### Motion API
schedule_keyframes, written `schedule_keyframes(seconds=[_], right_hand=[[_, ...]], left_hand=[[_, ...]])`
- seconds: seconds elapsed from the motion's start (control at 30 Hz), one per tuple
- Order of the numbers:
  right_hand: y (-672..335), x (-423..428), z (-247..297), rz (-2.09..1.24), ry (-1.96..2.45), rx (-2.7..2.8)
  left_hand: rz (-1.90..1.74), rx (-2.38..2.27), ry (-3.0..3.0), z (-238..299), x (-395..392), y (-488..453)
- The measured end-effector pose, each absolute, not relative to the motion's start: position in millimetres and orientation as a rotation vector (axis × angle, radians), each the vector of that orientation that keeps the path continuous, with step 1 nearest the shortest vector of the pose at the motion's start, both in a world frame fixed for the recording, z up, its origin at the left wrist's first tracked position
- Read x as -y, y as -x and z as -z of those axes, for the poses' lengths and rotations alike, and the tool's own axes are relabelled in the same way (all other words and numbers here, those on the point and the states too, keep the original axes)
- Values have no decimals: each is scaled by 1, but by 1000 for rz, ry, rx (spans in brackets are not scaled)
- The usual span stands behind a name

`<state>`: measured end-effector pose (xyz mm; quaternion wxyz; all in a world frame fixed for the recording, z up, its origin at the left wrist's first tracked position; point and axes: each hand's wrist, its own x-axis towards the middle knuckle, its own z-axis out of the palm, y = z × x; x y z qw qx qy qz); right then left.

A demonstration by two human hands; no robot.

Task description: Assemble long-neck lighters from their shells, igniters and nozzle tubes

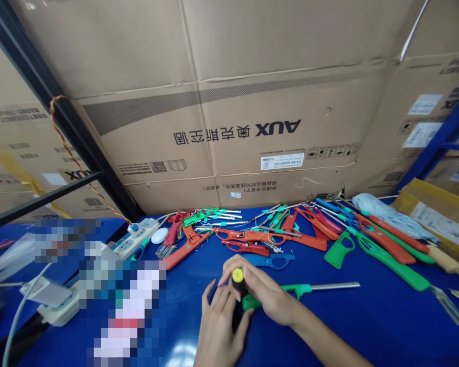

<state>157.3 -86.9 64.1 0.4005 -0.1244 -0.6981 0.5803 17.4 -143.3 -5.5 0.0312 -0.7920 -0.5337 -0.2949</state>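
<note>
My right hand is closed around a short screwdriver with a black and yellow handle; it stands upright, end toward me. Under it on the blue table lies a green gas lighter, its metal tube pointing right. The screwdriver's tip is hidden by my hands. My left hand is closed at the lighter's left end, thumb against the green handle and fingertips beside the screwdriver. A blue lighter shell lies just beyond my hands.
Red and orange lighter shells and loose parts lie along the back, against a large cardboard box. More lighters, with a green one, are at the right. White power strips with cables run along the left.
</note>
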Motion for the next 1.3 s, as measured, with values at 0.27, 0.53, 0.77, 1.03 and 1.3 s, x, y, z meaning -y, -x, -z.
schedule_keyframes(seconds=[0.27, 0.53, 0.77, 1.03, 1.3], right_hand=[[-166, 100, -81, -1148, 446, 1907], [-164, 96, -81, -938, 713, 1944], [-165, 87, -82, -429, 775, 1973], [-153, 84, -92, -365, 891, 1959], [-183, 87, -104, -414, 904, 1668]], left_hand=[[850, 1530, 2475, 10, 142, -15], [864, 1454, 2419, 4, 143, -18], [1020, 1574, 2392, -5, 145, -26], [857, 1625, 2497, -13, 153, -20], [684, 1600, 2662, -29, 162, -7]])
